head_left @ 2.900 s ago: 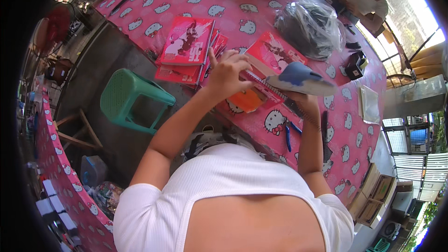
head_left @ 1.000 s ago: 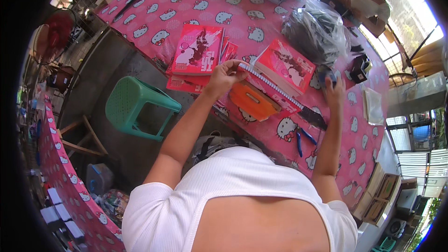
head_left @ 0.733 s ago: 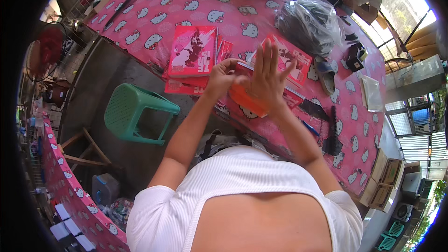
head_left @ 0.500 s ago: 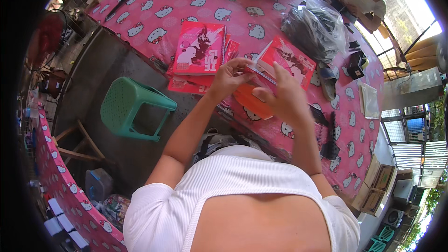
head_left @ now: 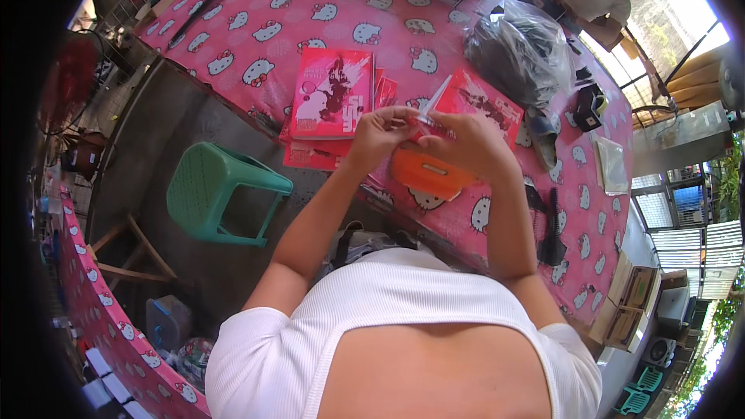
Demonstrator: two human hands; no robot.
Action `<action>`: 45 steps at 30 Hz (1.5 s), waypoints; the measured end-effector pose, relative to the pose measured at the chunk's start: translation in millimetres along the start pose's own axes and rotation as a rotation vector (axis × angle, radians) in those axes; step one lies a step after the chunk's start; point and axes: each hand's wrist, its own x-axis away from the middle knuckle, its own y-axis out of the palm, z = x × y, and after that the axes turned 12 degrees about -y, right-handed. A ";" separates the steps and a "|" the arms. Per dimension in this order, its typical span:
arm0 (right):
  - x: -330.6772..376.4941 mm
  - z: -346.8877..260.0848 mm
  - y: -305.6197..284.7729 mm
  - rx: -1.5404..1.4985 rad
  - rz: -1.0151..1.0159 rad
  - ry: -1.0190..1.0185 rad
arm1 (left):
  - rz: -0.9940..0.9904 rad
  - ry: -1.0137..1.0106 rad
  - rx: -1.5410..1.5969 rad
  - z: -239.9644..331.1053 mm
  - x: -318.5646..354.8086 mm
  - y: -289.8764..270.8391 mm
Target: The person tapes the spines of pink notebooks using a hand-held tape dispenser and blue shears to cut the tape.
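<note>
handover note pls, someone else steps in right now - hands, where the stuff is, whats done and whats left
Left hand and right hand: raised together above the table edge, fingers pinching a thin pale strip between them.
Things: orange flat piece lies under the hands; red booklet just beyond; stack of red booklets to the left; black comb-like strips to the right on the pink table.
Done: cannot tell from this view.
Left: the strip is not yet set down.

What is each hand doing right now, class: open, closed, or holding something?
Left hand: closed, pinching one end of a thin, pale, clear strip.
Right hand: closed on the same strip, above the orange flat plastic piece.
</note>
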 end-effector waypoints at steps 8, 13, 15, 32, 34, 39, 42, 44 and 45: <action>3.0 20.6 46.8 -0.079 0.431 0.007 | -0.012 0.011 -0.017 -3.1 7.7 4.7; 1.5 13.4 32.3 -0.045 0.229 0.012 | 0.007 0.034 -0.063 -5.7 10.4 1.9; 7.5 6.8 16.5 -0.040 0.157 0.039 | 0.034 0.038 -0.116 -7.3 13.6 0.1; 41.9 7.4 19.9 -0.008 0.579 -0.190 | 0.069 0.007 -0.106 -3.4 12.5 6.4; 92.0 9.1 26.1 -0.247 0.806 -0.059 | 0.060 0.033 -0.102 0.6 10.4 10.1; 203.6 81.5 96.0 0.121 0.812 0.336 | 0.014 0.185 -0.373 14.5 -7.3 25.9; 239.6 106.7 127.2 0.131 0.772 0.370 | -0.049 0.439 -0.225 66.9 2.5 62.7; 232.5 95.0 104.0 0.096 0.857 0.308 | -0.103 0.524 -0.204 91.7 11.0 74.4; 207.5 63.7 61.8 0.115 0.929 0.244 | -0.130 0.553 -0.200 95.5 17.0 76.7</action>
